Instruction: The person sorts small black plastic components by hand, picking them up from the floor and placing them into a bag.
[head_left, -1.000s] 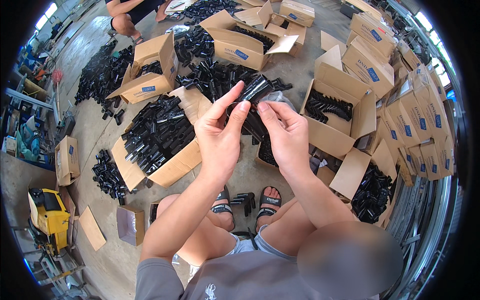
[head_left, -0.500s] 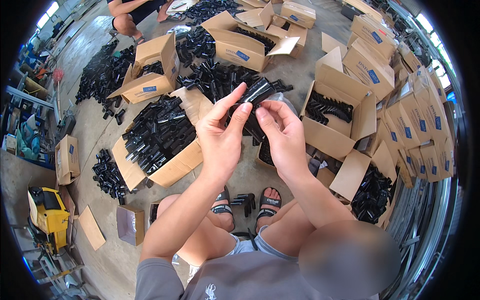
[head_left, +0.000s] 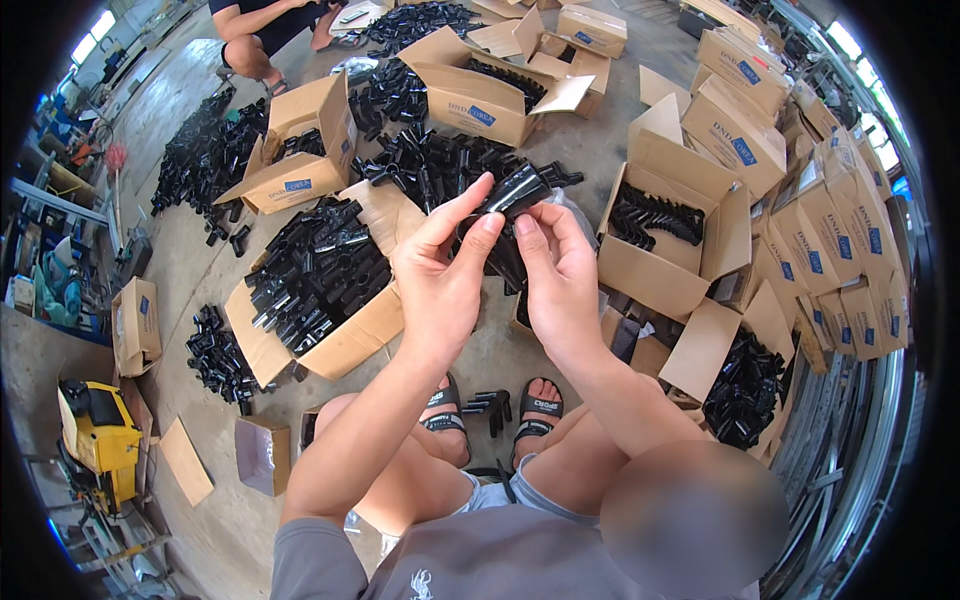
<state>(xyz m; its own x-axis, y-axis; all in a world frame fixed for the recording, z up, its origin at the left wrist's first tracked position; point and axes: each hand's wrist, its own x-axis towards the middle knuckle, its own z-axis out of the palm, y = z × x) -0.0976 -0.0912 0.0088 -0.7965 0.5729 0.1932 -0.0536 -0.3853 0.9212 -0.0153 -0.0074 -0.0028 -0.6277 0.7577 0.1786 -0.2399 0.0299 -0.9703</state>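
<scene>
Between my two hands, in front of my chest, is a glossy black tubular fitting (head_left: 518,190), tilted up toward the right. My left hand (head_left: 440,265) grips its left side, thumb bent against it and index finger stretched along it. My right hand (head_left: 562,275) is closed on its lower right side, the thumb pressed near its edge; the other fingertips are partly hidden. Below them on the floor, between my sandals, stand a few similar black fittings (head_left: 488,408). An open carton (head_left: 350,335) heaped with long black fittings (head_left: 310,275) lies left of my hands.
Beyond my hands lies a pile of black parts (head_left: 430,165). Open cartons (head_left: 655,265) with rows of parts stand to the right, beside stacked closed cartons (head_left: 835,235). A co-worker (head_left: 262,40) crouches at the far left. A yellow machine (head_left: 103,430) stands at the left.
Both hands keep hold of the fitting. My right thumb and fingers have shifted slightly along it, and the fitting sits slightly lower and farther right. The co-worker's hands have moved a little.
</scene>
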